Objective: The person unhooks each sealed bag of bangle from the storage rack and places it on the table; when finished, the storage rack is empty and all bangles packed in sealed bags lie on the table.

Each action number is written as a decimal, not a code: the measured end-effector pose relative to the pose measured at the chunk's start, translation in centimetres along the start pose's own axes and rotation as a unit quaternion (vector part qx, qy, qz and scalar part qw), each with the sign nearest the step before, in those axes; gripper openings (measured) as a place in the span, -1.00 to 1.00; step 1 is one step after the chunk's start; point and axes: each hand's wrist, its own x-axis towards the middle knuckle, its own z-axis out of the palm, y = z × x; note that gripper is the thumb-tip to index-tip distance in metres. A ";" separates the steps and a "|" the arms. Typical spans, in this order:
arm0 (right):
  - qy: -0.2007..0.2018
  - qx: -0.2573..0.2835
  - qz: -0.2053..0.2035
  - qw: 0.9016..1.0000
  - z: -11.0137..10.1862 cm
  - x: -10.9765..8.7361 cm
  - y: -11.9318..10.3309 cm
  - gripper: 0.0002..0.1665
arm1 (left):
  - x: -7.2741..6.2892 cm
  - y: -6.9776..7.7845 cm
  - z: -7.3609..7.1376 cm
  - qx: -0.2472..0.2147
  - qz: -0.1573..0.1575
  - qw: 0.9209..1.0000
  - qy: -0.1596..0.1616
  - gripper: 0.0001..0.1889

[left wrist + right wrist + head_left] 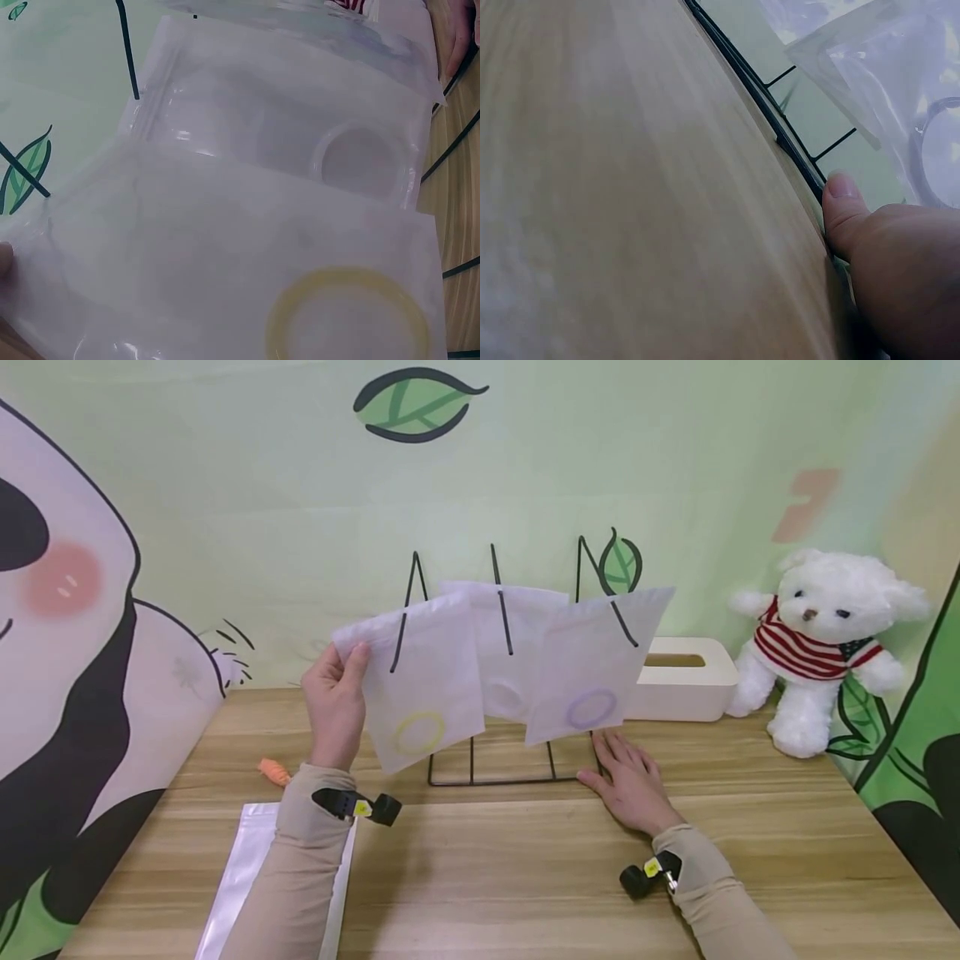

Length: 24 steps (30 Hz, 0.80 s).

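"Where is the grip?"
"The left hand (pixel 333 706) pinches a frosted yellow-ringed bag (pixel 442 664) by its ten-o'clock corner, thumb in front. That bag hangs from a hook on the nine-o'clock side of a black wire rack (pixel 510 782)."
"And the right hand (pixel 630 785)?"
"Near five o'clock, fingers extended, touching the rack's base without clasping it."
"How would the bag handle?"
"Probably light, soft and slightly slippery; hold the top edge beside the hook, since tugging might tear it there."
"Farther out?"
"A middle bag (pixel 506 681), then a purple-ringed bag (pixel 592 660) at three; beyond, a slotted white box (pixel 690 697) and teddy bear (pixel 813 618). Silver pouch (pixel 251 852) at eight."
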 end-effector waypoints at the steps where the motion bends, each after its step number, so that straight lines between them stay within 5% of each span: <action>1: 0.001 0.001 0.000 1.000 0.0 0.0 0.0 -0.15 | 0.0 0.0 0.0 -0.001 -0.002 1.000 0.001 -0.69; 24: 0.002 0.000 0.000 1.000 0.1 -0.1 0.1 -0.15 | -0.6 0.4 -0.5 0.002 -0.005 1.000 -0.001 -0.67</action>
